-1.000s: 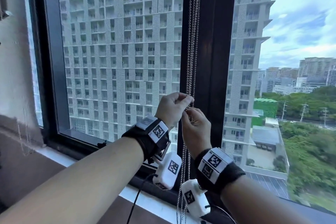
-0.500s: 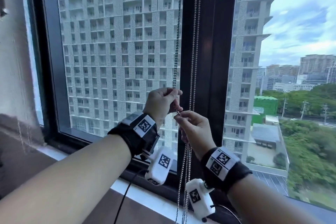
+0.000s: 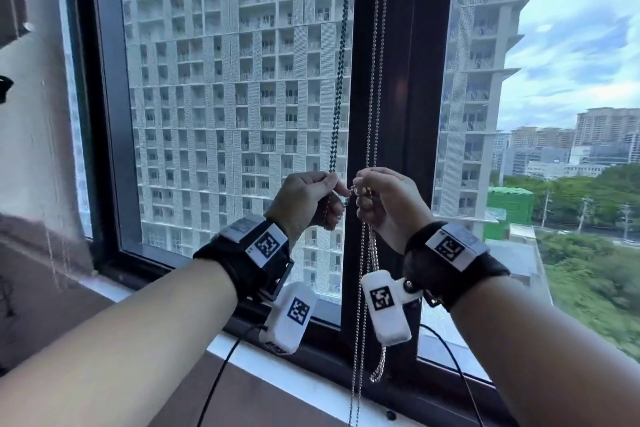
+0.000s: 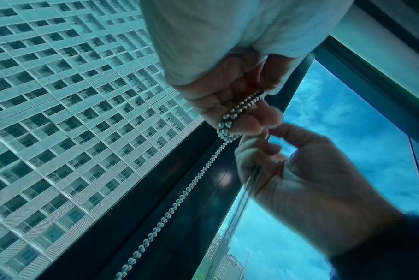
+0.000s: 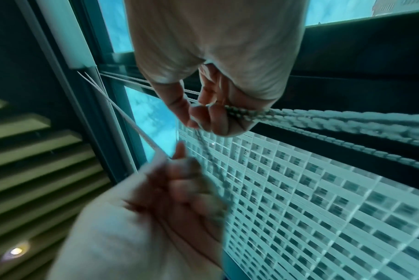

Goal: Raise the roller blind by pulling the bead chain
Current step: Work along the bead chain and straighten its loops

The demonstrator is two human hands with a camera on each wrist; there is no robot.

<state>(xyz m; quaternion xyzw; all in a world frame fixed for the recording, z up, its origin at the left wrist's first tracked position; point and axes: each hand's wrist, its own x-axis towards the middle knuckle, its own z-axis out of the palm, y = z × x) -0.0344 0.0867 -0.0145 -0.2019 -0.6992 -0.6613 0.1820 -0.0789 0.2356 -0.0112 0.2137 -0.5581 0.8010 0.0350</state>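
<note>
A metal bead chain [image 3: 372,87] hangs in several strands in front of the dark window mullion [image 3: 412,80]. My left hand [image 3: 333,191] pinches one strand [image 3: 341,80] and holds it off to the left of the others, in front of the glass. In the left wrist view my left fingers [image 4: 249,121] curl round a doubled run of beads [image 4: 241,107]. Just to the right, my right hand [image 3: 363,191] grips the remaining strands; its fingers [image 5: 218,121] close round them in the right wrist view. The slack loops [image 3: 363,288] dangle between my wrists.
The white headrail of the blind [image 5: 67,37] sits high at the top of the frame. A white sill [image 3: 311,381] runs below the glass, with a wall [image 3: 31,149] at the left. Cables from the wrist cameras [image 3: 221,367] hang by the sill.
My left hand has drawn one strand out of the bundle and moved it left. The two hands, which were together on the chain, now sit side by side.
</note>
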